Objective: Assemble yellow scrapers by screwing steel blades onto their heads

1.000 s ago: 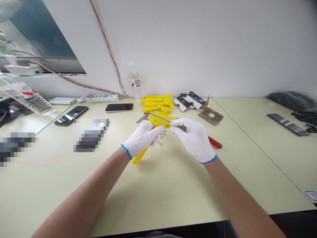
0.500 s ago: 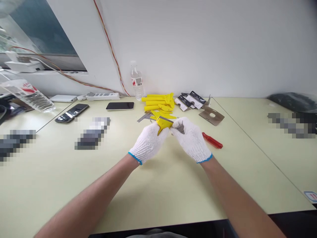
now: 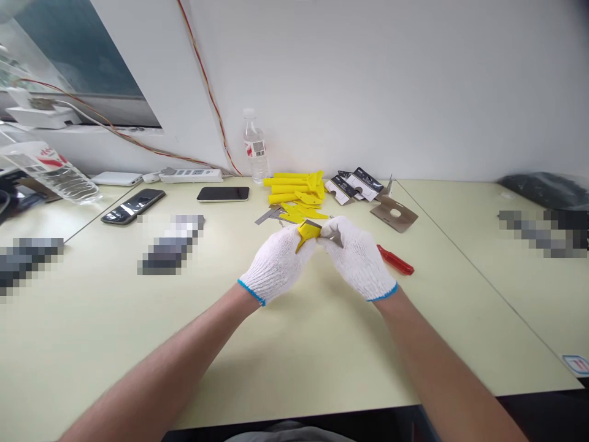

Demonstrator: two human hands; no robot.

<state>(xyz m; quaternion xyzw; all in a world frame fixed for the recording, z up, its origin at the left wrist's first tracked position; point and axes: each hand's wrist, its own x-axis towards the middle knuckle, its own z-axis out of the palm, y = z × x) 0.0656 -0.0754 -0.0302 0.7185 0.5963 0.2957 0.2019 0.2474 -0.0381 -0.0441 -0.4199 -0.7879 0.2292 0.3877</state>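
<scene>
My left hand (image 3: 281, 261), in a white knit glove with a blue cuff, is closed around a yellow scraper head (image 3: 307, 232). A grey metal blade (image 3: 313, 224) runs along its upper edge. At the right end of the scraper head, the gloved fingers of my right hand (image 3: 352, 253) are pinched together; whatever is between the fingertips is hidden. Just beyond both hands lie loose yellow scraper parts (image 3: 299, 210) and grey blades (image 3: 270, 213). Several yellow scraper handles (image 3: 288, 185) are piled behind them. Close to my right hand lies a red-handled tool (image 3: 396, 260), partly covered by the glove.
Black-and-white cards (image 3: 361, 183) and a brown cardboard piece (image 3: 394, 213) lie at the back right. A water bottle (image 3: 256, 150) stands against the wall. Phones (image 3: 223, 194), a power strip (image 3: 191, 175) and a lying bottle (image 3: 59, 175) are to the left. A dark bag (image 3: 547, 190) sits far right.
The scraper head has shifted slightly right and tilted in my left hand, so less of its yellow face shows. My right fingers stay at its right end.
</scene>
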